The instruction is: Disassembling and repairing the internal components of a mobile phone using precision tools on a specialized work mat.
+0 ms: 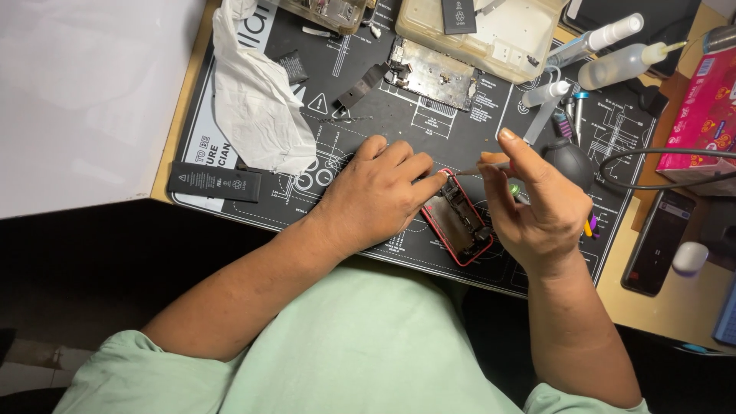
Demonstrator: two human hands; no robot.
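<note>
Work mat (429,138): We see a black printed mat over a wooden bench, crowded along its far edge and bare only around the hands.
Crumpled sheet (257,100): White and wrinkled, it lies on the far left of the mat, well apart from the work.
Parts tray (491,31): A pale plastic box at the far edge, with a stripped phone frame (433,75) just in front of it.
Phone (458,218): The opened red-edged handset lies near the middle of the mat, between the two hands, its insides facing up.
Left hand (379,192): Fingers close together and curled, pressed on the phone's far left corner to pin it flat.
Right hand (537,203): Thumb and forefinger pinched together on a thin tool (479,169), whose tip reaches the phone's far end; the other fingers are folded loosely.
Doing it well: We judge the tip wants a light, steady touch, with the left hand holding the case from sliding.
Bottles (613,57): Clear dropper bottles lie at the far right, near a black rubber blower (569,161).
Battery (215,182): A black cell rests at the mat's left edge.
In the way: We judge the blower and a looping cable (659,165), just right of the working hand, crowd its elbow room.
</note>
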